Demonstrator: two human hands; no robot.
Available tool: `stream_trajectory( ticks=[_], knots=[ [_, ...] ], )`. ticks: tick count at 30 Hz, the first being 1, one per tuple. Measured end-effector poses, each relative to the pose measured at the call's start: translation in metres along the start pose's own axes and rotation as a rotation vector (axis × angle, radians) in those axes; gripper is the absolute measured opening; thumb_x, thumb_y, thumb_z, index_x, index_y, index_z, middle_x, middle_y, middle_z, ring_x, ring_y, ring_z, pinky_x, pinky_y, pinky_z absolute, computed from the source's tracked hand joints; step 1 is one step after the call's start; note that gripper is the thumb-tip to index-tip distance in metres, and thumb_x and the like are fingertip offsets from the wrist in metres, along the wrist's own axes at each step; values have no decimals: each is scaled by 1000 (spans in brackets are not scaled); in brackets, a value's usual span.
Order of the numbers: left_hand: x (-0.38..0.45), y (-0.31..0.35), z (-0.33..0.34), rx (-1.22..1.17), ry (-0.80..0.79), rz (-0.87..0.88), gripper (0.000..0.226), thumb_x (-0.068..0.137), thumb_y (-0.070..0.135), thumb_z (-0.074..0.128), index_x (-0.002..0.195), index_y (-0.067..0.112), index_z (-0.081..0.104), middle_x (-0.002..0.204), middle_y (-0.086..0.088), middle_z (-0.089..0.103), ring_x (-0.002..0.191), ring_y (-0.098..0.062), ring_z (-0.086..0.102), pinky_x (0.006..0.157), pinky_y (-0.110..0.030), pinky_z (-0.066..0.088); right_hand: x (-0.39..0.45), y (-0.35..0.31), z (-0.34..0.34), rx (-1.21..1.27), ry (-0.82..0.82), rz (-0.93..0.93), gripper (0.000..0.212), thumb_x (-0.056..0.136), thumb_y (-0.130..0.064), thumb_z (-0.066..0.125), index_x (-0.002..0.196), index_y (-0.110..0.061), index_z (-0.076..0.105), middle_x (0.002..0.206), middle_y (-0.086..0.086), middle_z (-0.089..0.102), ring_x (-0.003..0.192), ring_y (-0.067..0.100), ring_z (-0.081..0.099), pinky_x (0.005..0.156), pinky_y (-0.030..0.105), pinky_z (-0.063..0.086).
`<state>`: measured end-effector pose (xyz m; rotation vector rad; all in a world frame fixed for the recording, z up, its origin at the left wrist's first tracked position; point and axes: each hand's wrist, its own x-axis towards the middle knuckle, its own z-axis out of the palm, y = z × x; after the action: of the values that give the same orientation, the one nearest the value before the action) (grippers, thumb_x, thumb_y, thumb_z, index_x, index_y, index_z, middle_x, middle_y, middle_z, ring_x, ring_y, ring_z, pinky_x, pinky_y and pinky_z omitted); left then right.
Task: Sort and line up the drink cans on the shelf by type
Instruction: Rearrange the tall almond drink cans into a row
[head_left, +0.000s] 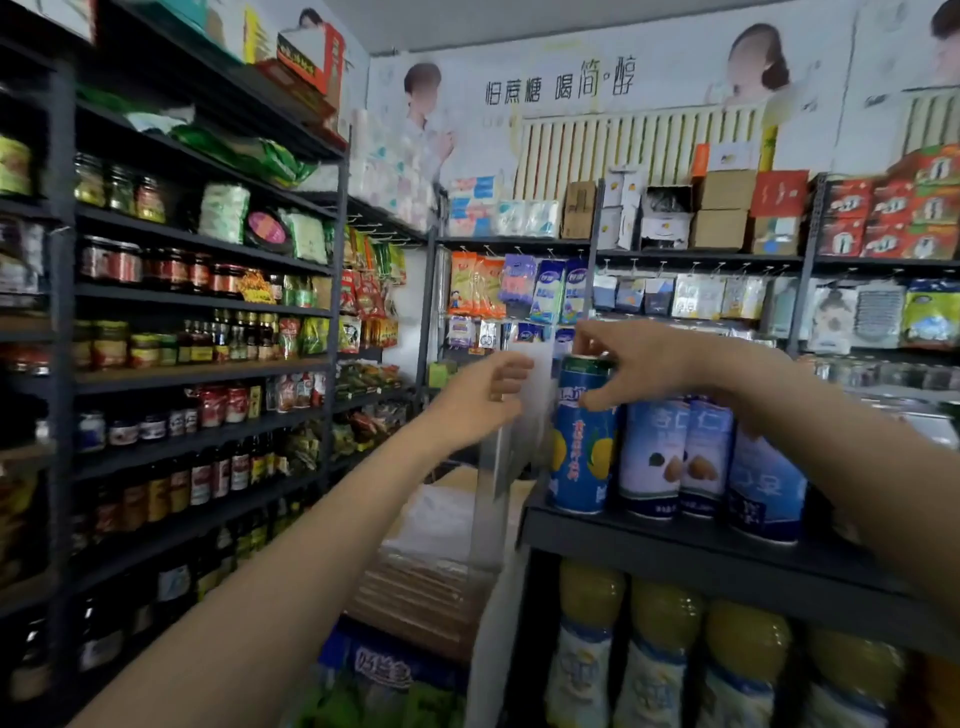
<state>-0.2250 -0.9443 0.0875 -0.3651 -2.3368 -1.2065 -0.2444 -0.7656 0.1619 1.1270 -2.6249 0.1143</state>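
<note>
Blue-and-yellow can (581, 441), fruit print, green band at the top: standing upright at the left end of the dark shelf (675, 540), at about 3 o'clock from picture centre.

Left hand (480, 402): hovering at 9 o'clock of that can, apart from it, fingers loosely curled and holding nothing. A clear panel edge seems to be standing between this hand and the can; blur is making that uncertain.

Right hand (631, 364): reaching over from 3 o'clock, its fingers (597, 397) curling round the upper part of the blue-and-yellow can, thumb on the front face, other fingertips at the rim. The can's base appears to be sitting on the shelf; whether it is lifting cannot be told.

Pale blue-and-white cans (675, 457), nut print: three showing, standing in a row touching one another at 3 o'clock of the gripped can, the nearest just beside it.

Yellow-topped bottles (670, 618): lined up on the tier below, at 6 o'clock.

Handling note, as judgement: the odd can is being sorted apart from the nut type. Keeping it upright, lifting straight before shifting sideways, and steadying the neighbouring row with the free hand should stop the touching cans from tipping. Turn the label to the front.
</note>
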Motion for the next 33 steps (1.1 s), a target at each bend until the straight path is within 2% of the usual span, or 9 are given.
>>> stream_trajectory(
  ticks=[3, 8, 11, 14, 16, 21, 24, 27, 33],
  knots=[
    [13, -16, 5, 52, -29, 94, 47, 90, -1, 48, 134, 15, 42, 135, -4, 46, 125, -15, 43, 98, -23, 38, 2, -6, -2, 45, 3, 71, 46, 76, -40, 72, 107, -18, 47, 104, -7, 52, 98, 18, 49, 80, 27, 42],
    [42, -29, 18, 21, -154, 183, 50, 88, -6, 48, 134, 10, 42, 134, -12, 49, 126, -25, 44, 106, -37, 36, 8, -8, 2, 100, 218, 206, 35, 75, -46, 68, 86, -14, 60, 85, -1, 61, 80, 16, 57, 73, 29, 45],
    [57, -32, 20, 29, -199, 237, 49, 89, -2, 47, 136, 10, 39, 134, -12, 48, 126, -25, 44, 104, -34, 36, 11, -18, 1, 130, 208, 272, 36, 76, -43, 68, 87, -10, 63, 83, 2, 65, 80, 17, 60, 78, 32, 48],
    [75, -29, 25, 57, -223, 247, 50, 93, 3, 43, 140, 17, 35, 136, -12, 47, 126, -27, 42, 97, -28, 36, 15, -27, -3, 166, 209, 350, 48, 83, -43, 60, 81, 4, 59, 69, 10, 52, 65, 20, 48, 63, 29, 39],
    [83, -26, 29, 103, -237, 242, 48, 94, 8, 44, 140, 19, 34, 137, -10, 46, 123, -27, 45, 90, -27, 38, 20, -31, -5, 157, 218, 408, 45, 89, -42, 54, 75, 0, 56, 65, 8, 42, 62, 18, 40, 58, 27, 30],
    [97, -26, 33, 47, -306, 205, 32, 91, 12, 50, 122, 12, 41, 125, -14, 51, 111, -28, 51, 82, -31, 41, 27, -30, -4, 102, 246, 461, 41, 91, -35, 55, 59, -10, 48, 55, 1, 39, 52, 13, 36, 55, 25, 30],
    [103, -29, 32, -72, -358, 149, 26, 90, 17, 55, 106, 15, 35, 113, -12, 54, 103, -25, 52, 84, -37, 44, 26, -28, -3, 86, 247, 443, 35, 89, -32, 58, 64, -8, 54, 60, 1, 46, 57, 12, 41, 56, 23, 33],
    [102, -31, 30, -96, -354, 139, 30, 89, 22, 58, 104, 13, 33, 93, -2, 51, 90, -20, 49, 65, -28, 40, 27, -28, -5, 64, 227, 447, 28, 88, -30, 60, 73, -7, 60, 67, 0, 52, 63, 11, 46, 63, 24, 38],
    [92, -37, 23, 73, -204, 220, 36, 83, 26, 66, 101, 11, 38, 98, -4, 46, 95, -22, 49, 65, -24, 33, 34, -29, -7, -56, 162, 474, 26, 88, -25, 60, 64, -26, 50, 74, -5, 54, 78, 14, 53, 72, 25, 40]
  ],
)
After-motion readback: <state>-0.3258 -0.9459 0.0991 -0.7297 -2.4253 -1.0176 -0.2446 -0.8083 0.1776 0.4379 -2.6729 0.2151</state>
